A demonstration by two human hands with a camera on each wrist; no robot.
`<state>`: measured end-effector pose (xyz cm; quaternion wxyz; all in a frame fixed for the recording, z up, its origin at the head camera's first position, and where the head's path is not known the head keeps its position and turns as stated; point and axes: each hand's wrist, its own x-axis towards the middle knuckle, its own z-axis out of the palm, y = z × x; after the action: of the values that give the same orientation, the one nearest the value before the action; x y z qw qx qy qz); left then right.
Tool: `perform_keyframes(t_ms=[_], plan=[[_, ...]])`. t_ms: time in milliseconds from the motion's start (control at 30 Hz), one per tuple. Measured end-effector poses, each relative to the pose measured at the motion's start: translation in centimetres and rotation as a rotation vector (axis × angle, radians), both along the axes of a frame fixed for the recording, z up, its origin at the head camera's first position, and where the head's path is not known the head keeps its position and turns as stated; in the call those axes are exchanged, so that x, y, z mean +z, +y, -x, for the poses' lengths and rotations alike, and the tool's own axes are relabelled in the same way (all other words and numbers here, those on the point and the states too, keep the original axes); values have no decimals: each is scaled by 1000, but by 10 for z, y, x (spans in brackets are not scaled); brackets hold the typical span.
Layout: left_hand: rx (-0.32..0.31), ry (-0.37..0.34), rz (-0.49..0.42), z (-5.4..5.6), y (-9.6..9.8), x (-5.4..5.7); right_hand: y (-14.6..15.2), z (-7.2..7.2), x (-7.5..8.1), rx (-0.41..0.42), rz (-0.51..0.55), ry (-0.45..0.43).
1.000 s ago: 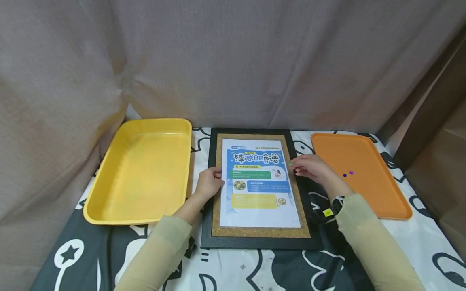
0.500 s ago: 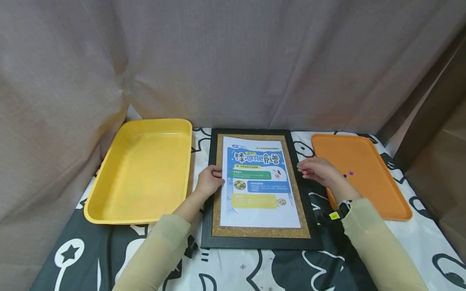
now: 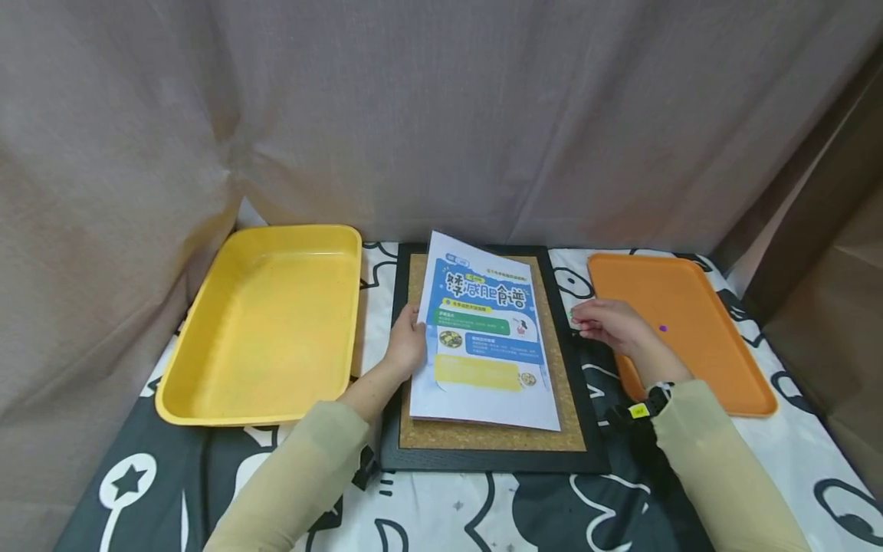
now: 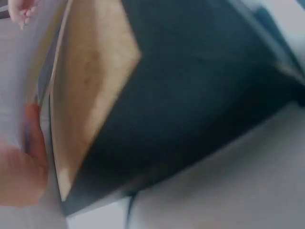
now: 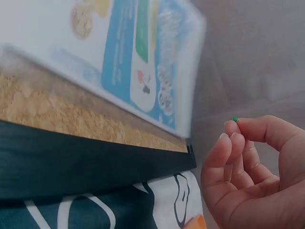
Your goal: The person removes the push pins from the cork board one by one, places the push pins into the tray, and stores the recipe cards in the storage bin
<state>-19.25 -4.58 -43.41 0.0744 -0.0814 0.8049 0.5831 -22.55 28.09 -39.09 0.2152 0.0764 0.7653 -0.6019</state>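
A printed paper sheet point(image 3: 483, 337) with blue, green and yellow blocks is raised at its left side above a black-framed cork board point(image 3: 569, 437). My left hand point(image 3: 405, 343) grips the sheet's left edge between thumb and fingers; the left wrist view is blurred but shows the lifted paper beside the cork. Between right thumb and index finger I pinch a tiny green pushpin point(image 5: 235, 119), of which only a bit shows. This right hand point(image 3: 614, 322) hovers over the board's right edge, apart from the paper. On the orange tray point(image 3: 731, 383) lies a small purple pin point(image 3: 663, 328).
A deep yellow tray point(image 3: 255, 322) stands to the left of the board. The patterned black-and-white tablecloth point(image 3: 469, 506) runs under everything. Grey-brown curtain point(image 3: 441, 115) closes off the back and sides.
The sheet lay on the cork, and my left hand has lifted it, tilting its top left corner up. My right hand has drawn back to the right with the green pushpin.
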Motion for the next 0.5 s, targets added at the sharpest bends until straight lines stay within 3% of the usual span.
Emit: perform_keyframes(t_ms=[100,300,500], plan=[[3,28,9,0,-5,13,4,-1,2,-1,47,3],[0,0,14,0,-24,46,10,-2,7,-18,105,-2],[25,9,28,1,-57,70,11,-2,10,-18,125,-7]])
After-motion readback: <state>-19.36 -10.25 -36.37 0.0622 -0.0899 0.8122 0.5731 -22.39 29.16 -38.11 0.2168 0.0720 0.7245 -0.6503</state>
